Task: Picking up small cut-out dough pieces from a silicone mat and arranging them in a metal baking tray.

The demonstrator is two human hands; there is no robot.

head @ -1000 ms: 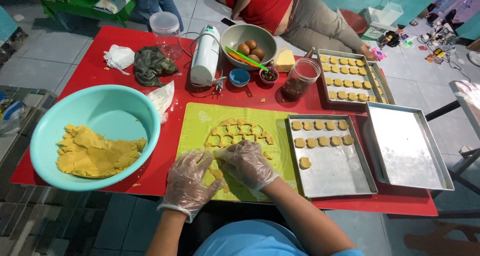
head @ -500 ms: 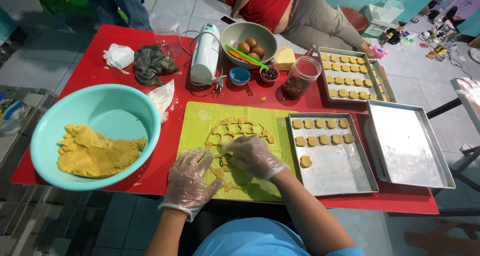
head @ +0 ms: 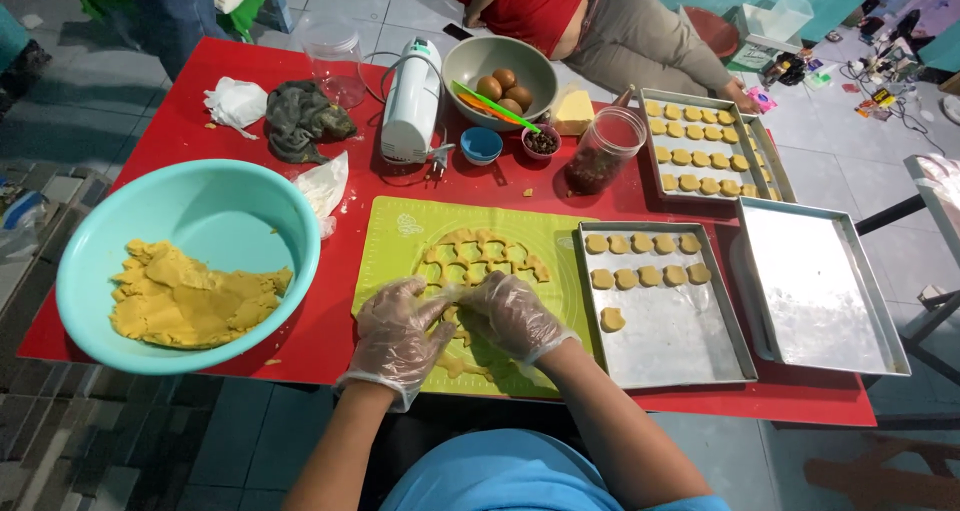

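On the counter: green silicone mat (head: 400, 233) carrying soft yellow cut-out dough sheet (head: 482, 256).
Left hand (head: 398, 333): gloved, I see it pinching dough.
Right hand (head: 512, 315): gloved, curled onto dough.
Handling: I judge it light, tearable; lift under edges.

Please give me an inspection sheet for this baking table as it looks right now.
Surface: red table, bearing a green mat.
Job's things: rolled dough with cut-out holes on the mat; nearest tray holds nine cut pieces; far tray is fuller; third tray is bare.
Clutter: teal bowl of dough, grey bowl with eggs, hand mixer, jar, rags.
Hands: left hand and right hand, both in clear gloves, on the dough.
Cables: mixer cord loose on the table.
Surroundings: tiled floor; a person in red sits beyond the table.
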